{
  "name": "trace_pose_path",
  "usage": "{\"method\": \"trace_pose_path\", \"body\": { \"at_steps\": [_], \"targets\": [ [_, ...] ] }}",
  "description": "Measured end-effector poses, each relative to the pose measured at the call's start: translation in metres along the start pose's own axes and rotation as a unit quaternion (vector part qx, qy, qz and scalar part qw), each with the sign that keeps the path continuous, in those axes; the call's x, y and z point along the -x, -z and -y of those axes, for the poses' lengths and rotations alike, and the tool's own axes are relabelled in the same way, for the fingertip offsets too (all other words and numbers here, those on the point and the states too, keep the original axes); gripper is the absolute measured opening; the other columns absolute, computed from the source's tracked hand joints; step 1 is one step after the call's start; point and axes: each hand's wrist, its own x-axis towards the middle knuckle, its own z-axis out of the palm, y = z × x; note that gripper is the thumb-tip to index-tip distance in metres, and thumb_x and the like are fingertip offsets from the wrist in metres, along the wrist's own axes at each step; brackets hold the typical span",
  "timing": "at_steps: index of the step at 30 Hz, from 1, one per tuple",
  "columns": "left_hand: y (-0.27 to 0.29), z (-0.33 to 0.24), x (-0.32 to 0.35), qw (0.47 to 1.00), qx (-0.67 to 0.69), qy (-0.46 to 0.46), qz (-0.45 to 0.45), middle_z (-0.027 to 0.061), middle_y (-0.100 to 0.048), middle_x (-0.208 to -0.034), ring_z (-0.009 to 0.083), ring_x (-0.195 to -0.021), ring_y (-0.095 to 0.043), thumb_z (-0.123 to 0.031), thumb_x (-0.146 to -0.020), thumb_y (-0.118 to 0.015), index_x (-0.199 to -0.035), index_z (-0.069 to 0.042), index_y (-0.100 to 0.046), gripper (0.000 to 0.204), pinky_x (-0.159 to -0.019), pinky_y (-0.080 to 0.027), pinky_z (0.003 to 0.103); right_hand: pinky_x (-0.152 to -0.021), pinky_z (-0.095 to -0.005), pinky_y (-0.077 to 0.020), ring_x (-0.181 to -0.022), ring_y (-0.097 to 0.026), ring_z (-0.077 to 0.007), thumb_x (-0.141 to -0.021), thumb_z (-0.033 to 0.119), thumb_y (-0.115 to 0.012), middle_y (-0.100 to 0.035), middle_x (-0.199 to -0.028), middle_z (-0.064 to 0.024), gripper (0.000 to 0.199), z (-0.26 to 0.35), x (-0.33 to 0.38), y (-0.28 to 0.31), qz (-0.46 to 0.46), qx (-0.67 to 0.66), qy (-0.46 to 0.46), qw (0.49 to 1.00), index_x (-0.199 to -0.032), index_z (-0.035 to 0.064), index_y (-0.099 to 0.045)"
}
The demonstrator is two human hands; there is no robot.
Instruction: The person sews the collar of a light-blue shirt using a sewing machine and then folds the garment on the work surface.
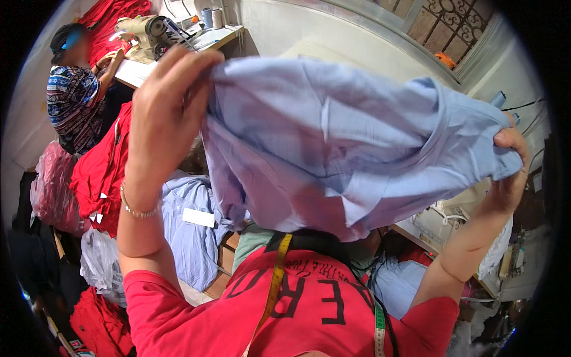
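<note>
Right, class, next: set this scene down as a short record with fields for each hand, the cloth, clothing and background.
Left hand: grips one end of the light blue cloth
Right hand: grips its other end
Cloth: raised, creased, spanning both hands
Clothing: red shirt, tape measure over it
Background: co-worker at a sewing machine, upper left

I have room above the blue cloth (357, 131), before the pale wall (297, 30); it blocks the middle and seems to hide most of the surface (419, 234).
</note>
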Motion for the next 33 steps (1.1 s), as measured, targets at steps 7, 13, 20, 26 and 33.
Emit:
{"method": "trace_pose_path", "body": {
  "at_steps": [7,13,20,26,33],
  "targets": [
    [0.039,0.025,-0.027,0.976,0.121,0.167,-0.071,0.0072,-0.062,-0.074,0.0101,-0.054,-0.054,-0.005,-0.085,-0.051,-0.104,-0.002,-0.064,0.023,-0.052,-0.043,0.022,-0.101,-0.0290,-0.0327,-0.118,-0.047,-0.0209,-0.058,-0.016,-0.037,-0.055,-0.121,-0.0104,0.061,0.064,-0.015,-0.022,0.025,0.415,0.093,0.905,-0.114,-0.0006,-0.057],
    [0.059,0.010,-0.032,0.890,0.321,0.017,-0.323,0.0073,-0.064,-0.084,0.0094,-0.067,-0.057,-0.009,-0.090,-0.049,-0.110,-0.002,-0.062,0.025,-0.060,-0.044,0.018,-0.104,-0.0298,-0.0284,-0.121,-0.045,-0.0209,-0.063,-0.005,-0.039,-0.050,-0.126,-0.0154,0.062,0.074,0.018,-0.034,-0.105,0.153,0.032,0.982,-0.124,-0.0028,-0.049],
    [-0.100,0.082,-0.087,0.980,0.106,0.082,-0.143,0.0168,-0.066,-0.083,0.0280,-0.076,-0.063,-0.017,-0.082,-0.053,-0.095,-0.002,-0.063,0.022,-0.071,-0.048,0.034,-0.096,-0.0342,-0.0395,-0.111,-0.052,-0.0230,-0.080,0.007,-0.051,-0.049,-0.129,-0.0109,0.048,-0.029,-0.016,-0.137,-0.077,0.197,-0.245,0.946,-0.127,0.0075,-0.047],
    [-0.288,0.092,0.020,0.934,0.238,0.202,0.173,0.0171,-0.060,-0.110,0.0261,-0.104,-0.058,-0.005,-0.078,-0.056,-0.114,-0.001,-0.056,0.037,-0.089,-0.044,0.031,-0.080,-0.0479,-0.0456,-0.098,-0.053,-0.0434,-0.078,0.004,-0.049,-0.038,-0.126,-0.0239,0.060,-0.210,0.046,-0.180,0.008,0.350,-0.353,0.867,-0.135,0.0034,-0.031],
    [-0.278,0.110,0.056,0.762,0.495,0.358,0.212,0.0022,-0.058,-0.093,0.0087,-0.088,-0.053,0.002,-0.085,-0.047,-0.101,-0.002,-0.054,0.018,-0.079,-0.042,0.021,-0.092,-0.0412,-0.0384,-0.108,-0.047,-0.0330,-0.074,-0.002,-0.050,-0.045,-0.123,-0.0150,0.048,-0.209,0.040,-0.210,0.022,0.448,-0.145,0.882,-0.122,0.0034,-0.048]
  ]
}}
